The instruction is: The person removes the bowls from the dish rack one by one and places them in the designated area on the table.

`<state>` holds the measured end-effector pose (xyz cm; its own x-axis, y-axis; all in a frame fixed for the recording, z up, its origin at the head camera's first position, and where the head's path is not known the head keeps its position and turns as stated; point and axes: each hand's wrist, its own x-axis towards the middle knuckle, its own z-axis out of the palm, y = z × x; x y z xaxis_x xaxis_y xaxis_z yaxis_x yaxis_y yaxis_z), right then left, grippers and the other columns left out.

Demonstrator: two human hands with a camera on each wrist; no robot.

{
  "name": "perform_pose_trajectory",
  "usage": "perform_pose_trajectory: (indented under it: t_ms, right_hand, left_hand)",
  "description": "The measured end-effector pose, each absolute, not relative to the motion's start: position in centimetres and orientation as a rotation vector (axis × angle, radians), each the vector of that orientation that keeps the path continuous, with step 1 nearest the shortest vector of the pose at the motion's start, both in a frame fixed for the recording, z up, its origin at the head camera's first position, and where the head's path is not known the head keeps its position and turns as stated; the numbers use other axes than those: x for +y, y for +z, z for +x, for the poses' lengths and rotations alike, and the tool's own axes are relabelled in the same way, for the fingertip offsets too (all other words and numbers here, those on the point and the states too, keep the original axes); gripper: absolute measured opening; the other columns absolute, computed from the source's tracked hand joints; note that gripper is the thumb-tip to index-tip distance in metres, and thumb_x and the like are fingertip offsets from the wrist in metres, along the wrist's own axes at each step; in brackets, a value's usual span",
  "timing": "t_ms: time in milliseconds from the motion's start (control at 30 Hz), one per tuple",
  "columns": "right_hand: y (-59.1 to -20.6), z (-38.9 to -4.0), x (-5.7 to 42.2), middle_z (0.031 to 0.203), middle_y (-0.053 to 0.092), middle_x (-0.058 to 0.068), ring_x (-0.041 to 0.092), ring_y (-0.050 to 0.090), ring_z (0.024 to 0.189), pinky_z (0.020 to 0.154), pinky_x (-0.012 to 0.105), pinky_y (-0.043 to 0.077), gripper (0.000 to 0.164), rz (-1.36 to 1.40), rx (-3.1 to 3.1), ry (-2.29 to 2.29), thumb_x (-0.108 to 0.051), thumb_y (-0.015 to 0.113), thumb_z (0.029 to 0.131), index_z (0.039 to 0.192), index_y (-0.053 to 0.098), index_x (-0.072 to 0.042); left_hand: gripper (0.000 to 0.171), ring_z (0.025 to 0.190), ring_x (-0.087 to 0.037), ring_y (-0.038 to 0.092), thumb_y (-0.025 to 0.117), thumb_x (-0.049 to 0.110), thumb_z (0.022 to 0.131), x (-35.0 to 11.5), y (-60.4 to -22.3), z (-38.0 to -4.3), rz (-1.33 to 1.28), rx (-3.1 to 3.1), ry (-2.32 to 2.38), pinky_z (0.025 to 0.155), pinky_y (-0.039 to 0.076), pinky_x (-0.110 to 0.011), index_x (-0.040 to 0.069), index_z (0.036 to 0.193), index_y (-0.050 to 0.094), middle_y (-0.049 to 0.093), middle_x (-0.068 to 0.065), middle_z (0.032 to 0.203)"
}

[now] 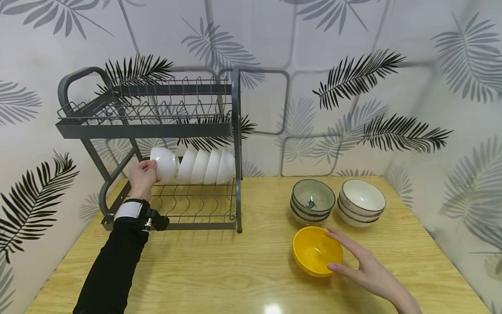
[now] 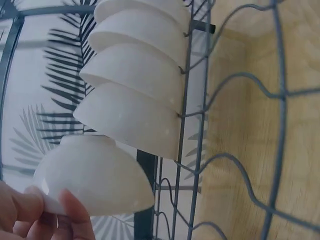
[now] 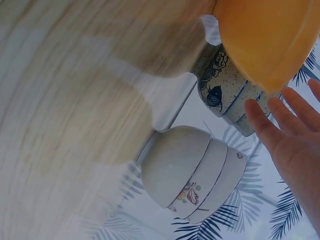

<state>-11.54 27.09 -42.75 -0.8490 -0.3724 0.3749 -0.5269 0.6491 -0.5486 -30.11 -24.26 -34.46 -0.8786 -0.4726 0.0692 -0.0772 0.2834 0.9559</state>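
Observation:
My left hand (image 1: 142,176) pinches the rim of a white bowl (image 1: 164,164) on the lower tier of the grey dish rack (image 1: 145,130). In the left wrist view, thumb and fingers hold that white bowl (image 2: 95,175) near the wires, its base facing the row. Several more white bowls (image 1: 208,167) stand on edge in a row to its right. My right hand (image 1: 366,266) is spread beside a yellow bowl (image 1: 317,253), fingertips right at its rim. From the right wrist, the yellow bowl (image 3: 270,40) fills the top corner above my straight fingers.
Behind the yellow bowl stands a stack of speckled grey-green bowls (image 1: 313,198) with dark rims. To its right is a stack of cream bowls (image 1: 362,200) with a floral pattern. The wooden table (image 1: 219,270) meets a leaf-patterned wall. The rack's upper tier (image 1: 164,104) overhangs my left hand.

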Motion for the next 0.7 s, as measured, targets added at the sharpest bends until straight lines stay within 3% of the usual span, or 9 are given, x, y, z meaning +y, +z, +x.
perform_pose_trajectory:
  t_ms: [167, 400, 533, 700]
  right_hand:
    - [-42.6, -11.7, 27.0, 0.158, 0.044, 0.002, -0.020, 0.025, 0.139, 0.108, 0.003, 0.021, 0.063, 0.728, -2.645, 0.971, -0.023, 0.077, 0.089, 0.146, 0.052, -0.017]
    - [-42.5, -12.0, 26.9, 0.157, 0.038, -0.013, -0.019, 0.025, 0.141, 0.108, -0.001, 0.016, 0.064, 0.782, -2.599, 0.991, -0.018, 0.078, 0.088, 0.146, 0.051, -0.013]
    - [-42.3, -12.2, 26.7, 0.157, 0.037, -0.014, -0.018, 0.025, 0.142, 0.108, -0.001, 0.016, 0.064, 0.796, -2.592, 0.994, -0.017, 0.078, 0.087, 0.146, 0.052, -0.012]
    - [-42.0, -12.2, 26.5, 0.158, 0.042, -0.003, -0.017, 0.026, 0.141, 0.109, 0.004, 0.020, 0.063, 0.774, -2.620, 0.966, -0.020, 0.077, 0.088, 0.146, 0.052, -0.015]
  left_hand:
    - [0.041, 0.079, -0.007, 0.055, 0.046, 0.025, 0.107, -24.1, -34.3, -28.8, 0.463, -2.195, -1.509, 0.054, 0.047, -0.010, -0.006, 0.130, 0.061, 0.066, -0.027, 0.125]
    - [0.042, 0.097, -0.029, 0.064, 0.047, 0.023, 0.107, -23.3, -34.1, -26.6, 0.310, -2.149, -1.510, 0.052, 0.050, -0.011, -0.009, 0.129, 0.061, 0.066, -0.031, 0.125]
    - [0.038, 0.077, -0.013, 0.064, 0.051, 0.022, 0.106, -22.7, -34.2, -25.5, 0.238, -2.142, -1.472, 0.052, 0.053, -0.015, -0.009, 0.125, 0.064, 0.069, -0.031, 0.119]
    - [0.037, 0.054, 0.007, 0.054, 0.053, 0.023, 0.105, -21.8, -34.2, -24.2, 0.196, -2.126, -1.450, 0.049, 0.049, -0.013, -0.008, 0.120, 0.066, 0.070, -0.031, 0.117]
